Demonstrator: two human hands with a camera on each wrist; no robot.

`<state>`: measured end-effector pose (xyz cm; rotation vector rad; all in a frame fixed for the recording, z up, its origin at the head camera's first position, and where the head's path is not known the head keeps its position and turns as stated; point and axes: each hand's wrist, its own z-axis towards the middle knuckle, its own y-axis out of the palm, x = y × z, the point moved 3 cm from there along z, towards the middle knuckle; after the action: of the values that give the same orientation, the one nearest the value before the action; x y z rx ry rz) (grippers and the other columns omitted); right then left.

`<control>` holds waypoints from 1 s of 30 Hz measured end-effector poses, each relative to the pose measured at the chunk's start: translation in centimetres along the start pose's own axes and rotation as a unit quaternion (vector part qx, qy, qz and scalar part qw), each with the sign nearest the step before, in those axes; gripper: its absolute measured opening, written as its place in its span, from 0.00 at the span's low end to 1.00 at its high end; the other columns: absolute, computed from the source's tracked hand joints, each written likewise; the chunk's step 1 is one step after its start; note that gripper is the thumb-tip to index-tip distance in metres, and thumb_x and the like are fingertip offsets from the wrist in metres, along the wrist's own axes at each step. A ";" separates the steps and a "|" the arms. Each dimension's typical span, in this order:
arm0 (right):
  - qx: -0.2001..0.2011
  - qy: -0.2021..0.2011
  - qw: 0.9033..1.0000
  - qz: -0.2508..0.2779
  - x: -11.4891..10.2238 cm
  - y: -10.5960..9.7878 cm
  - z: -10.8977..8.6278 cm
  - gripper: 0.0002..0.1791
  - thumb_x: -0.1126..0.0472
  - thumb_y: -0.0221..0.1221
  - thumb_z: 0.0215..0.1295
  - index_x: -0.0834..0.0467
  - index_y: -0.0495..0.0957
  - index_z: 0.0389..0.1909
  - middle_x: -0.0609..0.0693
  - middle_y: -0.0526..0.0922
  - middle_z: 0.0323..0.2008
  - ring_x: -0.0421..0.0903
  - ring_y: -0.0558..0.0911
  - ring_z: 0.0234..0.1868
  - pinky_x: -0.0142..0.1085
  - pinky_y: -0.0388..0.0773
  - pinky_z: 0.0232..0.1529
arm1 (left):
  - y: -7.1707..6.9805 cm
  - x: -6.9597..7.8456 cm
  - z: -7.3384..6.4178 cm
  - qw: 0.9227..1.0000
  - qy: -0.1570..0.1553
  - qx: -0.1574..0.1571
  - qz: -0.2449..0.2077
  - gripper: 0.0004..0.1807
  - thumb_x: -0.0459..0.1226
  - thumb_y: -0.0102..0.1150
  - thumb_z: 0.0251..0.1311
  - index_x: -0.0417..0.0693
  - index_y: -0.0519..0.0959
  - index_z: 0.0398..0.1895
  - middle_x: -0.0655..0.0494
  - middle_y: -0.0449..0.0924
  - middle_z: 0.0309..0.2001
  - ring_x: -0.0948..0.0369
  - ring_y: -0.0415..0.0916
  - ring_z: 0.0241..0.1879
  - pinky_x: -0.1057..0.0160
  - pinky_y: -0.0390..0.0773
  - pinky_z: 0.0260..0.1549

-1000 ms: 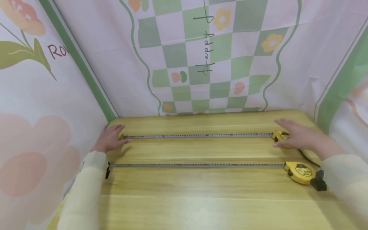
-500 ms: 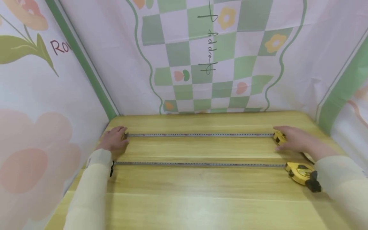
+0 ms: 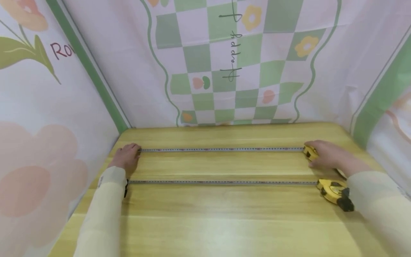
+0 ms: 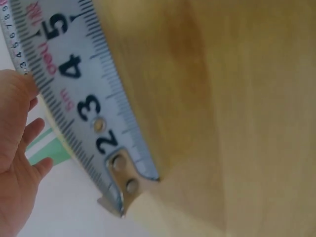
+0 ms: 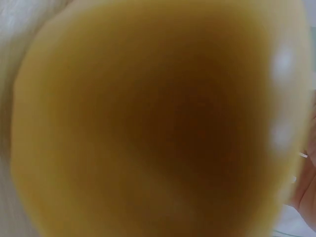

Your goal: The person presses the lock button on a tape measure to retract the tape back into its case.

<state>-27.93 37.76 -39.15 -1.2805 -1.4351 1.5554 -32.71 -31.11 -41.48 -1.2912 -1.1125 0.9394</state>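
The far tape measure (image 3: 310, 152) lies on the table (image 3: 231, 228) with its blade (image 3: 221, 149) drawn out straight between the two hands. The right hand (image 3: 329, 155) grasps its yellow case, fingers on one side and thumb on the other. The left hand (image 3: 126, 157) has its fingers bent at the blade's free end; I cannot tell whether they pinch it.

Nearer the person, the near tape measure (image 3: 332, 189) is drawn out roughly parallel, its case beside the right sleeve and its metal hook (image 4: 125, 174) showing in the left wrist view.

The step in hand looks like taking hold of the far tape at both ends; the next move seems to call for a sure left-hand grip and even handling, lest the blade buckle or spring back.
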 end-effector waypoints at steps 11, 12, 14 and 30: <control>0.004 -0.006 1.000 -0.005 0.3 0.4 0.4 0.44 0.63 0.72 0.51 0.78 0.60 0.64 0.80 0.64 0.59 0.78 0.64 0.58 0.67 0.59 0.58 | 0.5 -0.4 0.5 0.999 0.004 0.032 0.006 0.18 0.35 0.44 0.74 0.37 0.70 0.61 0.40 0.70 0.60 0.41 0.65 0.61 0.34 0.59 0.61; 0.006 -0.008 1.000 -0.007 0.3 0.4 0.4 0.44 0.63 0.72 0.51 0.78 0.60 0.63 0.80 0.64 0.59 0.78 0.64 0.58 0.67 0.59 0.58 | 0.5 -0.4 0.5 0.999 0.005 0.037 0.007 0.17 0.35 0.44 0.74 0.37 0.71 0.61 0.40 0.71 0.59 0.41 0.66 0.60 0.35 0.60 0.60; 0.008 -0.010 1.000 -0.011 0.3 0.5 0.5 0.43 0.65 0.71 0.51 0.79 0.60 0.63 0.80 0.64 0.59 0.78 0.64 0.58 0.67 0.60 0.59 | 0.5 -0.5 0.6 0.999 0.007 0.044 0.007 0.17 0.34 0.45 0.73 0.36 0.72 0.59 0.39 0.73 0.57 0.41 0.68 0.58 0.35 0.63 0.58; 0.021 -0.020 0.999 -0.027 0.4 0.5 0.6 0.38 0.69 0.68 0.50 0.80 0.63 0.60 0.80 0.67 0.57 0.77 0.66 0.57 0.65 0.62 0.58 | 0.3 -0.6 0.9 0.999 0.014 0.043 0.031 0.14 0.31 0.50 0.68 0.34 0.76 0.53 0.38 0.76 0.51 0.40 0.72 0.52 0.35 0.67 0.53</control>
<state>-28.54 37.82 -39.75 -1.1825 -1.4420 1.5762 -33.70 -31.47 -41.84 -1.2709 -1.0059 1.0019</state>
